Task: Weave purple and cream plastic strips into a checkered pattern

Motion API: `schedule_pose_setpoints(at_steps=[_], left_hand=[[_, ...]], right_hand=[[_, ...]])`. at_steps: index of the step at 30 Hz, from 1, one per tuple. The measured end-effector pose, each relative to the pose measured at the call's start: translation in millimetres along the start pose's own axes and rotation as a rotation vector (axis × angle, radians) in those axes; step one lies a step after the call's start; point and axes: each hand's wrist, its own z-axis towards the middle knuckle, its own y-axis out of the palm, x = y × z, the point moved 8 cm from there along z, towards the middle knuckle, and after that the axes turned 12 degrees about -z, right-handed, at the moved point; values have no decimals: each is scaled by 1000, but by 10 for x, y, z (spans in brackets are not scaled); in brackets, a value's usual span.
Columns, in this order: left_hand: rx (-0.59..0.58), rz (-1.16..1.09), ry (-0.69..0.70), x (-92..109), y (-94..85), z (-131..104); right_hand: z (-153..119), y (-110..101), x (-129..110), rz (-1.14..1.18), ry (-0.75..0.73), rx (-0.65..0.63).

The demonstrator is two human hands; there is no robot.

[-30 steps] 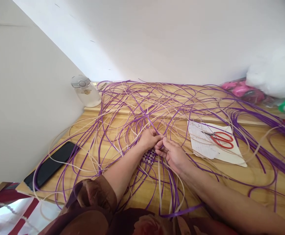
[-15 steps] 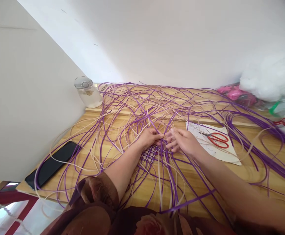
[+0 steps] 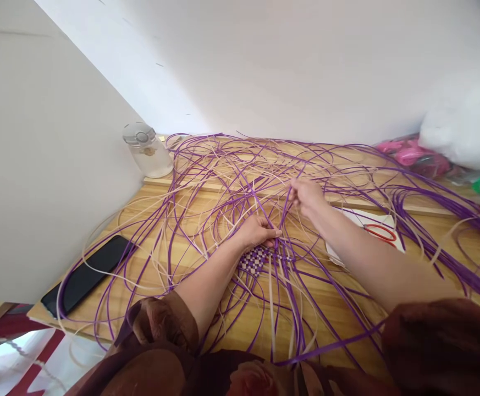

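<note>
Purple: gripping strip beyond weave, right hand; pinching strands beside it, left hand. Risks tangling if yanked.

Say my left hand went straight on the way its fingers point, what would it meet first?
Probably the purple strand slanting up to your right hand, right by your left hand's fingertips, though depth is unclear there.
</note>
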Motion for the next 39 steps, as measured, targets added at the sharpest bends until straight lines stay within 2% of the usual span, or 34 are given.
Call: schedule_pose_setpoints(at_steps=[3,5,7,10,12,16,20,24,26,29,31,34,37,39], left_hand=[[-20,15,-41,-17,23,3],[-17,4,-56,-32,17,12],[-1,-16,-69,-45,3,16],[39,-45,-78,-40,-16,2],[54,-42,-68,-25,-18,-13],[21,-31,-14,2,15,-25],[17,-31,15,12,22,-30],[35,-51,12,34,30,-37],[63,-48,14,41,17,-36],[88,-25,20,34,1,-30],[79,-12,9,19,5,-24],[71,3,-19,4,6,-20],[81,10,-37,5,-8,-22],[67,21,-32,3,-6,-17]], right_hand=[[287,-233,-268,63,14,97],[282,-236,-318,72,26,47],[107,-113,-240,43,39,-82],[-310,134,32,-82,42,-300],[-524,218,214,-165,22,-360],[-632,234,403,-195,-23,-317],[-558,243,422,-184,-54,-219],[-451,318,438,-141,-17,-107],[-389,378,439,-144,12,-94],[-337,405,385,-183,12,-147],[-371,328,343,-235,-19,-209],[-537,91,361,-356,-78,-284],[-797,-87,349,-628,-296,-325],[-970,-119,297,-825,-483,-295]])
